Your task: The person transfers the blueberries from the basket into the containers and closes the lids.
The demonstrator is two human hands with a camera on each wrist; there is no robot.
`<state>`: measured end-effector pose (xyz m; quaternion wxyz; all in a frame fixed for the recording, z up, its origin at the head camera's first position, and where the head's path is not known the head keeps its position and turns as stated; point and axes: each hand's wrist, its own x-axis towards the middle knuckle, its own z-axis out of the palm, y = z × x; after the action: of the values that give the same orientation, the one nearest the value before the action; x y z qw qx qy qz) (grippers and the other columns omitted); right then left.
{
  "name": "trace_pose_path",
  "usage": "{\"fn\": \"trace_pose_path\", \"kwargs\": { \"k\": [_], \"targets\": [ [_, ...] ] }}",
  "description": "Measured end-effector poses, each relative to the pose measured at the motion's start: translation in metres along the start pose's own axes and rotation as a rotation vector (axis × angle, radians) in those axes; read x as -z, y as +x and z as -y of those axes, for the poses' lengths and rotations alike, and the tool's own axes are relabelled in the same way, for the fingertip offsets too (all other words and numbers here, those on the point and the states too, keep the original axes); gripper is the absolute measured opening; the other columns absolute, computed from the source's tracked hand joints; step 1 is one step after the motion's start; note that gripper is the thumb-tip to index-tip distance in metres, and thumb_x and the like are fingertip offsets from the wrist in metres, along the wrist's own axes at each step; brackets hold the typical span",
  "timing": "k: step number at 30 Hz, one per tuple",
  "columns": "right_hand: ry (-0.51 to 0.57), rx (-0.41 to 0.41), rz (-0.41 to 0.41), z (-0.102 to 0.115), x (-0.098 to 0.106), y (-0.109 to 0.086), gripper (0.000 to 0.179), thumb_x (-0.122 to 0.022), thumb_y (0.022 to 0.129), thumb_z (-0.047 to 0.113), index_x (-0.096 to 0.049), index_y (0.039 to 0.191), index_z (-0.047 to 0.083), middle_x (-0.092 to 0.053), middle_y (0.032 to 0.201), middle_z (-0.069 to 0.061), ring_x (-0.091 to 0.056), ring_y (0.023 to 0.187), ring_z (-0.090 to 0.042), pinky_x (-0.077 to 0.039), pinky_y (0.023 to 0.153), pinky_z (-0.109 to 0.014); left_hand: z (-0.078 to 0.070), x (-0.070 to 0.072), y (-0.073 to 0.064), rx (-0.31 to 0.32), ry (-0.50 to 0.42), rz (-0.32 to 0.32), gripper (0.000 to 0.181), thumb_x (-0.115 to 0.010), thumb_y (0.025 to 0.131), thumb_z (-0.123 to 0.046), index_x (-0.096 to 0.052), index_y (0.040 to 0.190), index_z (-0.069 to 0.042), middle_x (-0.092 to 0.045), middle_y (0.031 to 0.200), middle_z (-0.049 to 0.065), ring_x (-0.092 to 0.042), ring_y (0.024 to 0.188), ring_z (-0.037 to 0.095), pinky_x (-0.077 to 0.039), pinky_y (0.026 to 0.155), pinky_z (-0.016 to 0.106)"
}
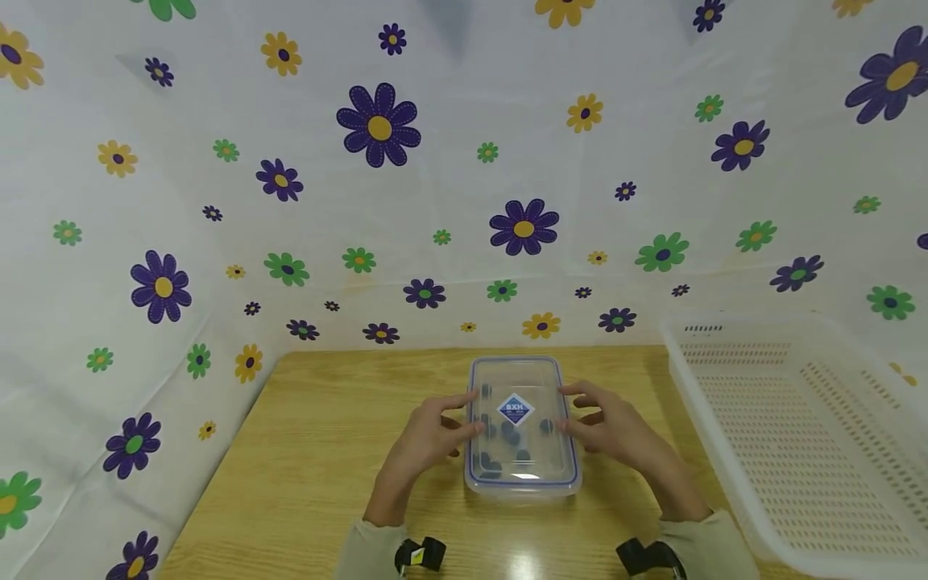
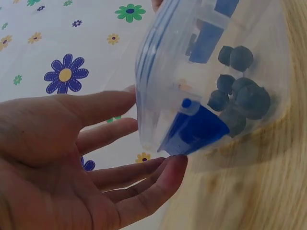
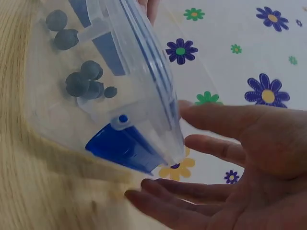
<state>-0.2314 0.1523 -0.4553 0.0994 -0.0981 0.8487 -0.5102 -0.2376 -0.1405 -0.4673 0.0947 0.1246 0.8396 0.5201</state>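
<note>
A clear plastic food box [image 1: 532, 463] stands on the table, its lid on and edged by a blue seal line. Through its walls show several round, dark blueberries [image 2: 253, 100]. My left hand [image 1: 428, 435] is at the box's left side, thumb by the lid's rim and fingertips right at the blue latch [image 2: 196, 130], which slants out from the wall. At the opposite side, my right hand [image 1: 616, 427] has its thumb near the rim and loosely extended fingers beside another slanted-out blue latch [image 3: 127, 148]. A blue and white label [image 1: 515, 409] marks the lid.
On the right stands a large white perforated plastic basket [image 1: 699, 435], near my right forearm. The wooden table [image 1: 304, 475] ends at a flower-patterned white cloth [image 1: 449, 193] hanging behind it and along its left side.
</note>
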Motion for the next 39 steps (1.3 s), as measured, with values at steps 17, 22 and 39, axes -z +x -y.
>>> {"fn": "trace_pose_path", "kwargs": {
  "k": [17,22,39],
  "targets": [
    [0.343,-0.088,0.168,-0.028,0.009,0.015,0.073,-0.072,0.098,0.024,-0.025,0.154,0.018,-0.045,0.142,-0.041,-0.066,0.111,-0.044,-0.06,0.083,-0.058,0.025,0.0,0.013,0.08,-0.335,0.07,0.069,-0.075,0.096,-0.02,-0.044,0.157,-0.026,-0.049,0.138,0.028,-0.066,0.105,0.035,-0.062,0.079,0.052],
    [0.242,-0.098,0.08,-0.022,0.009,0.012,0.078,-0.076,0.095,0.025,-0.03,0.156,0.015,-0.05,0.136,-0.037,-0.068,0.103,-0.038,-0.062,0.076,-0.052,0.02,-0.002,0.011,0.063,-0.255,0.035,0.07,-0.075,0.096,-0.021,-0.042,0.158,-0.021,-0.054,0.133,0.028,-0.07,0.093,0.033,-0.063,0.069,0.047],
    [0.097,-0.088,-0.055,-0.005,-0.005,0.004,0.072,-0.079,0.091,0.018,-0.043,0.146,-0.012,-0.059,0.129,-0.03,-0.069,0.1,-0.032,-0.063,0.074,-0.04,0.003,-0.004,-0.001,0.073,-0.145,-0.024,0.072,-0.077,0.094,-0.02,-0.041,0.151,0.006,-0.056,0.138,0.031,-0.072,0.098,0.038,-0.063,0.061,0.041]
  ]
}}
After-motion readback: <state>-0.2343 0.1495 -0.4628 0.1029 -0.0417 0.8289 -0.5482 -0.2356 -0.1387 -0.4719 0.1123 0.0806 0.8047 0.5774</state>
